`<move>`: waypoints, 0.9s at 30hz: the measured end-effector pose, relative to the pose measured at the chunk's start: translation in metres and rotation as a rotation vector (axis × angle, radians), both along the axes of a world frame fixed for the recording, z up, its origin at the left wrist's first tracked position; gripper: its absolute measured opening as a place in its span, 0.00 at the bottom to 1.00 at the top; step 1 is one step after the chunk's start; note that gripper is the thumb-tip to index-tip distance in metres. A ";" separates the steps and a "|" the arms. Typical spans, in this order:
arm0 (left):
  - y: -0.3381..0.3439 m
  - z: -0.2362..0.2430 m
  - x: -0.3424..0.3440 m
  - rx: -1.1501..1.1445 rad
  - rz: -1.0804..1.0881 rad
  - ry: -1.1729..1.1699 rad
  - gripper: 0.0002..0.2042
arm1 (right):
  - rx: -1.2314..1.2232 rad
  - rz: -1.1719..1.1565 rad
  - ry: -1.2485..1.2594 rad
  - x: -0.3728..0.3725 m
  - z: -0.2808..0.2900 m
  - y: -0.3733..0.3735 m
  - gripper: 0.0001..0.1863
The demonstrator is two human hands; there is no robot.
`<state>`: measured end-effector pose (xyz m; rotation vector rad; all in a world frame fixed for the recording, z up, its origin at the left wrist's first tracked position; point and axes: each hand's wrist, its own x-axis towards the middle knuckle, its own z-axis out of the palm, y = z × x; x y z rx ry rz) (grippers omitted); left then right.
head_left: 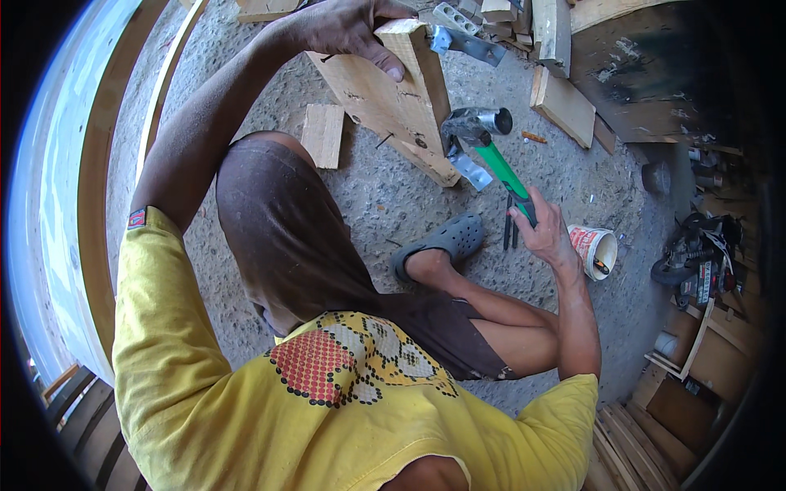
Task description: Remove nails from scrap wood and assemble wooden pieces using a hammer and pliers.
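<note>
My right hand (544,231) is closed round the grip of a claw hammer (506,170) with a green and black handle. The hammer's metal head is right beside the side of a wooden piece (385,94) made of joined boards, standing tilted on the ground; I cannot tell whether they touch. With my left hand (360,37) I grip the top of this piece, thumb on its near face. Nails (383,141) stick out of that face. One bent metal strip (471,45) juts from its upper edge, and another metal strip (470,169) shows below the hammer head.
A small wood block (323,136) lies on the rough concrete near my knee. Right of my clog (442,245) stands a white and red bucket (594,252). Boards (563,106) and a dark-stained panel (647,78) are at the far right. Long wooden strips (102,164) run along the left.
</note>
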<state>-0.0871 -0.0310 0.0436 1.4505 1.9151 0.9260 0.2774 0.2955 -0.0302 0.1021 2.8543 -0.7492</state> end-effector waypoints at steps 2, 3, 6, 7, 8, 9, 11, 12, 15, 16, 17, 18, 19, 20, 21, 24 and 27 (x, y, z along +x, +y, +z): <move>0.001 -0.007 -0.002 0.120 -0.040 -0.210 0.26 | -0.010 -0.044 -0.045 -0.001 -0.003 -0.002 0.26; 0.002 -0.011 -0.004 0.128 -0.038 -0.199 0.26 | -0.014 -0.007 -0.003 -0.001 -0.006 -0.003 0.24; 0.003 -0.025 -0.008 0.109 0.039 0.088 0.34 | -0.006 0.069 0.124 0.001 -0.012 -0.004 0.22; 0.003 -0.028 -0.010 0.108 0.043 0.096 0.34 | 0.014 0.105 0.232 0.001 -0.014 -0.003 0.21; 0.003 -0.031 -0.010 0.154 0.017 0.100 0.34 | 0.012 0.106 0.230 0.002 -0.016 -0.002 0.21; 0.002 -0.033 -0.010 0.201 -0.012 0.103 0.33 | -0.033 0.043 0.092 0.002 -0.017 0.000 0.20; 0.004 -0.036 -0.006 0.200 -0.019 0.067 0.32 | -0.074 -0.033 -0.045 0.000 -0.023 0.004 0.20; 0.004 -0.036 -0.002 0.197 -0.029 0.022 0.31 | -0.051 0.012 -0.030 -0.003 -0.026 0.006 0.22; 0.004 -0.035 0.011 0.268 -0.071 0.303 0.30 | -0.019 0.077 0.039 -0.014 -0.028 0.018 0.23; 0.005 -0.036 0.017 0.249 -0.092 0.412 0.28 | -0.017 0.084 -0.004 -0.020 -0.024 0.024 0.24; 0.003 -0.037 0.021 0.240 -0.107 0.534 0.25 | -0.020 0.094 0.090 -0.025 -0.018 0.029 0.24; 0.003 -0.040 0.027 0.245 -0.070 0.643 0.23 | 0.030 0.084 0.023 -0.030 -0.005 0.038 0.23; 0.002 -0.043 0.030 0.284 -0.070 0.771 0.21 | 0.102 0.039 -0.059 -0.036 0.012 0.049 0.22; 0.000 -0.046 0.030 0.431 -0.090 0.799 0.22 | 0.086 0.055 -0.017 -0.041 0.032 0.058 0.22; -0.002 -0.049 0.031 0.465 -0.047 0.833 0.32 | 0.214 0.088 -0.001 -0.046 0.057 0.067 0.21; -0.010 -0.061 0.037 0.478 -0.065 0.708 0.45 | 0.494 0.158 0.158 -0.059 0.127 0.078 0.23; -0.019 -0.079 0.066 0.338 0.021 0.598 0.42 | 0.671 0.286 0.342 -0.077 0.187 0.071 0.23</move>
